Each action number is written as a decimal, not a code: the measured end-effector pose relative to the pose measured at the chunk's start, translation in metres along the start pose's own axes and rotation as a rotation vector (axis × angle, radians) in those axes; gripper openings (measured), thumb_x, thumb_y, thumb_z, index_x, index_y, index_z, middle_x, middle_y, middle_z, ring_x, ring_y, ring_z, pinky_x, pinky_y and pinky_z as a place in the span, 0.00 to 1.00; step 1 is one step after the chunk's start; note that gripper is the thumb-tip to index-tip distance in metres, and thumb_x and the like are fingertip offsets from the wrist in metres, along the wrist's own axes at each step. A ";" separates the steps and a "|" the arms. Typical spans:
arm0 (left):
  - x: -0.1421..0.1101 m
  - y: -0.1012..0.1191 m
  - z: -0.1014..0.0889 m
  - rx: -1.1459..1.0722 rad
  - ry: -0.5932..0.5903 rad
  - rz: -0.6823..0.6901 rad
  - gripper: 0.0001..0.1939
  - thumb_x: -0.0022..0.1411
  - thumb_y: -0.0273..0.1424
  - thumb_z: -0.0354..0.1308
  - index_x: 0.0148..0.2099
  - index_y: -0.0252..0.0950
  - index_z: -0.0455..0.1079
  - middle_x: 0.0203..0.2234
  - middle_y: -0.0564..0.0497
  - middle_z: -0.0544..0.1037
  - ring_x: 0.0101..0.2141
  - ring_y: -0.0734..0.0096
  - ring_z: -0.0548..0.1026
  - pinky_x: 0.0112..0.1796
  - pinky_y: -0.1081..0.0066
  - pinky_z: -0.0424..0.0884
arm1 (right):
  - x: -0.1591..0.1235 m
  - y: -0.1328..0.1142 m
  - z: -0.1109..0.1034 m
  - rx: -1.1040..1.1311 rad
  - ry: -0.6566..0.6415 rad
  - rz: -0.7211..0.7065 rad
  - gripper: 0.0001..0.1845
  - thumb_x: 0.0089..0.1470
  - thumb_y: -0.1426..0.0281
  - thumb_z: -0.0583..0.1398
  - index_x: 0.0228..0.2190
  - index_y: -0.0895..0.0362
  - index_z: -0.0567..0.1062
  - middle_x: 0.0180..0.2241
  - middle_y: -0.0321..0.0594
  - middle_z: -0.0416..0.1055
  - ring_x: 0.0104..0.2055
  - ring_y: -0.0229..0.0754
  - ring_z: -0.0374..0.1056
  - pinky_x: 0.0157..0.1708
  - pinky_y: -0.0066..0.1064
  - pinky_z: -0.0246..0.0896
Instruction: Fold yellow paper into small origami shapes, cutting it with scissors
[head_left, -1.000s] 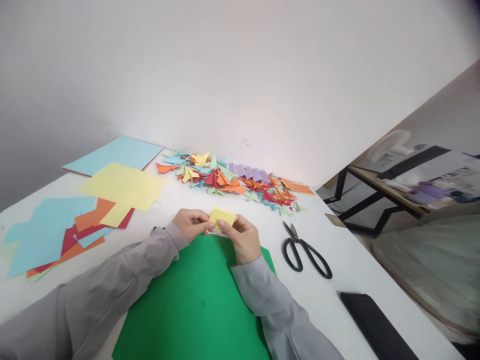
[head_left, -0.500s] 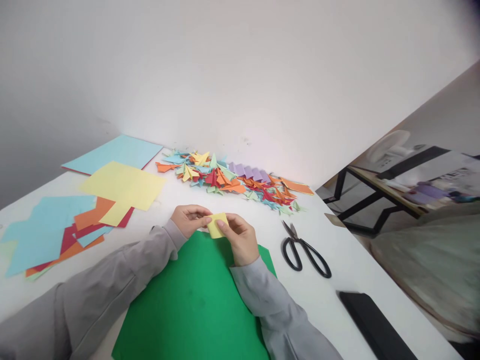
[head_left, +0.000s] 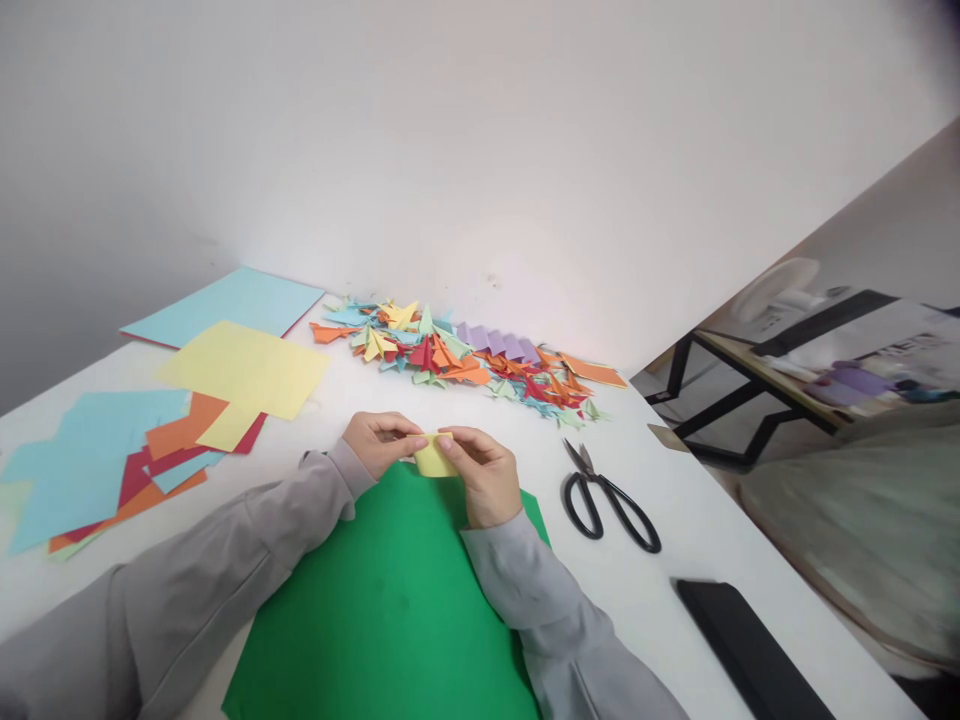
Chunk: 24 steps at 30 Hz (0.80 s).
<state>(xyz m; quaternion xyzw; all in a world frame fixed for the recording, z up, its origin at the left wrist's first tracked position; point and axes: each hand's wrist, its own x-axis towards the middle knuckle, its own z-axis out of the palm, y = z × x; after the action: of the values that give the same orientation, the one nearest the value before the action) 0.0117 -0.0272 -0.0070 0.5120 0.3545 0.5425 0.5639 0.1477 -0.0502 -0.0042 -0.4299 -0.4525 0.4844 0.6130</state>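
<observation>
A small piece of yellow paper is pinched at its top edge between my two hands, just above the far end of a green sheet. My left hand grips its left corner between thumb and fingers. On the other side, the thumb of my right hand presses on the paper's front while the fingers stay behind it. The fingertips at the back are partly hidden. Beyond the hands lies a pile of small folded paper planes in many colours.
Black-handled scissors lie partly open on the right, beyond a black oblong object. Coloured paper pieces, a yellow sheet and a blue sheet cover the left. A white wall borders the table's far side.
The yellow paper has tilted, so its top edge now runs nearly level and it looks shorter. My right thumb has moved up to that edge.
</observation>
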 end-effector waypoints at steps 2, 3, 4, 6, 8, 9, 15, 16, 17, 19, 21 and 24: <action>0.000 0.001 0.000 0.012 -0.009 0.023 0.08 0.38 0.30 0.63 0.22 0.30 0.71 0.19 0.53 0.72 0.21 0.78 0.69 0.23 0.77 0.70 | 0.000 0.000 0.000 -0.005 0.002 -0.002 0.05 0.34 0.69 0.65 0.21 0.55 0.76 0.22 0.33 0.72 0.25 0.34 0.64 0.27 0.27 0.59; 0.000 0.002 -0.001 0.015 -0.012 0.027 0.08 0.38 0.30 0.63 0.22 0.30 0.72 0.18 0.53 0.72 0.21 0.78 0.69 0.23 0.77 0.70 | -0.001 0.000 0.000 -0.008 -0.002 -0.002 0.05 0.34 0.69 0.65 0.21 0.55 0.76 0.22 0.33 0.72 0.25 0.34 0.64 0.27 0.27 0.59; 0.000 0.003 -0.001 0.015 -0.015 0.027 0.07 0.37 0.29 0.64 0.22 0.30 0.72 0.18 0.53 0.72 0.21 0.78 0.69 0.22 0.78 0.69 | -0.001 0.000 0.000 -0.011 -0.005 -0.001 0.05 0.35 0.69 0.65 0.21 0.55 0.76 0.22 0.33 0.71 0.25 0.34 0.64 0.27 0.27 0.59; 0.000 0.005 -0.001 0.015 -0.020 0.021 0.07 0.37 0.29 0.64 0.22 0.30 0.72 0.18 0.53 0.71 0.20 0.79 0.69 0.22 0.77 0.69 | 0.000 0.001 -0.001 -0.013 -0.005 0.002 0.05 0.35 0.69 0.65 0.21 0.54 0.76 0.22 0.33 0.71 0.25 0.33 0.64 0.27 0.26 0.59; 0.000 0.006 0.000 0.017 -0.023 0.015 0.08 0.37 0.30 0.64 0.22 0.30 0.72 0.18 0.53 0.71 0.20 0.79 0.69 0.21 0.77 0.69 | 0.001 0.001 -0.001 -0.009 0.002 0.006 0.05 0.34 0.70 0.65 0.21 0.54 0.76 0.22 0.32 0.72 0.25 0.33 0.64 0.27 0.26 0.59; 0.000 0.007 0.000 0.018 -0.022 0.013 0.08 0.37 0.30 0.64 0.22 0.30 0.72 0.18 0.53 0.71 0.20 0.79 0.69 0.21 0.77 0.69 | 0.001 0.001 -0.001 -0.008 0.004 0.009 0.05 0.34 0.70 0.65 0.21 0.54 0.76 0.22 0.32 0.72 0.25 0.33 0.64 0.27 0.26 0.59; -0.001 0.009 0.002 0.014 -0.005 0.017 0.08 0.36 0.30 0.64 0.20 0.30 0.72 0.17 0.53 0.71 0.19 0.79 0.68 0.21 0.77 0.69 | 0.001 -0.001 0.000 -0.007 0.009 0.023 0.05 0.33 0.70 0.65 0.20 0.55 0.75 0.21 0.33 0.71 0.24 0.33 0.63 0.26 0.26 0.59; -0.001 0.010 0.002 0.010 -0.003 0.015 0.08 0.35 0.30 0.64 0.20 0.30 0.72 0.17 0.53 0.71 0.19 0.79 0.68 0.21 0.77 0.69 | 0.000 -0.001 0.000 -0.005 0.008 0.024 0.05 0.33 0.70 0.65 0.20 0.55 0.75 0.21 0.33 0.71 0.24 0.33 0.63 0.26 0.26 0.59; -0.001 0.010 0.002 0.004 -0.002 0.009 0.08 0.35 0.30 0.64 0.20 0.30 0.72 0.17 0.53 0.71 0.19 0.79 0.68 0.21 0.77 0.69 | 0.000 -0.001 0.000 -0.004 0.005 0.023 0.05 0.34 0.70 0.65 0.20 0.55 0.75 0.21 0.33 0.71 0.24 0.33 0.63 0.26 0.26 0.59; -0.001 0.010 0.002 -0.011 0.002 -0.023 0.09 0.34 0.31 0.65 0.21 0.30 0.72 0.17 0.53 0.72 0.20 0.78 0.69 0.21 0.77 0.69 | 0.000 -0.001 0.000 -0.003 0.002 0.011 0.05 0.34 0.70 0.65 0.21 0.55 0.75 0.21 0.33 0.71 0.24 0.33 0.63 0.27 0.26 0.59; -0.001 0.010 0.001 -0.046 0.020 -0.079 0.10 0.34 0.31 0.65 0.23 0.30 0.72 0.17 0.52 0.73 0.21 0.77 0.70 0.23 0.76 0.69 | 0.000 0.001 0.000 0.000 0.007 -0.014 0.05 0.34 0.70 0.65 0.21 0.55 0.76 0.22 0.33 0.71 0.25 0.33 0.64 0.28 0.27 0.59; -0.001 0.009 0.001 -0.102 0.018 -0.143 0.12 0.34 0.31 0.65 0.25 0.30 0.72 0.18 0.52 0.74 0.21 0.76 0.71 0.24 0.75 0.70 | 0.000 0.003 -0.001 0.009 0.013 -0.035 0.05 0.35 0.69 0.65 0.22 0.55 0.76 0.23 0.34 0.72 0.26 0.35 0.65 0.29 0.28 0.60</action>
<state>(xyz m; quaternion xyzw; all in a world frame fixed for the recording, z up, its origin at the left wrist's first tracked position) 0.0109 -0.0292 0.0015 0.4511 0.3671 0.5225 0.6235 0.1475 -0.0496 -0.0075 -0.4223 -0.4540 0.4727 0.6262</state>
